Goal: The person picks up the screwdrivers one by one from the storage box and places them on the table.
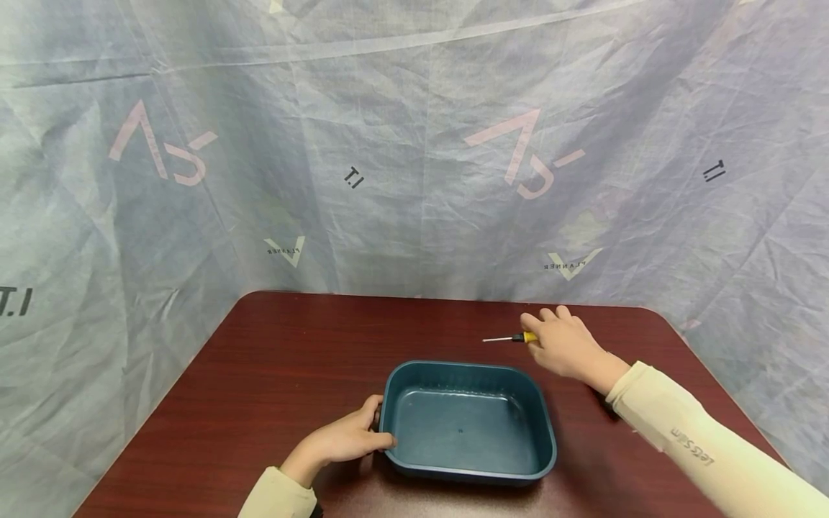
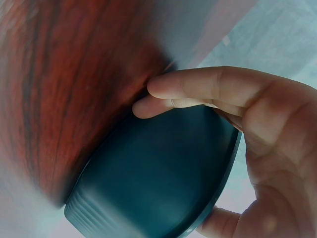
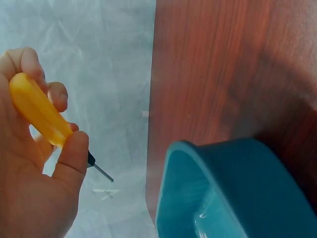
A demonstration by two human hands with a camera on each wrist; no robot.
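Observation:
A screwdriver (image 3: 42, 111) with a yellow handle, black collar and thin metal shaft is gripped in my right hand (image 1: 562, 347). In the head view its shaft points left, above the table and beyond the far right part of a dark teal plastic basin (image 1: 463, 432). My left hand (image 1: 350, 436) holds that basin by its left side, thumb over the rim and fingers along the outer wall. The left wrist view shows the fingers (image 2: 208, 84) lying against the basin's outside. Nothing lies inside the basin in the head view.
The basin stands on a dark red wood-grain table (image 1: 285, 345) with rounded far corners. A grey printed cloth (image 1: 414, 144) hangs behind and around it. Beneath the right forearm a small dark object (image 1: 607, 406) shows only in part.

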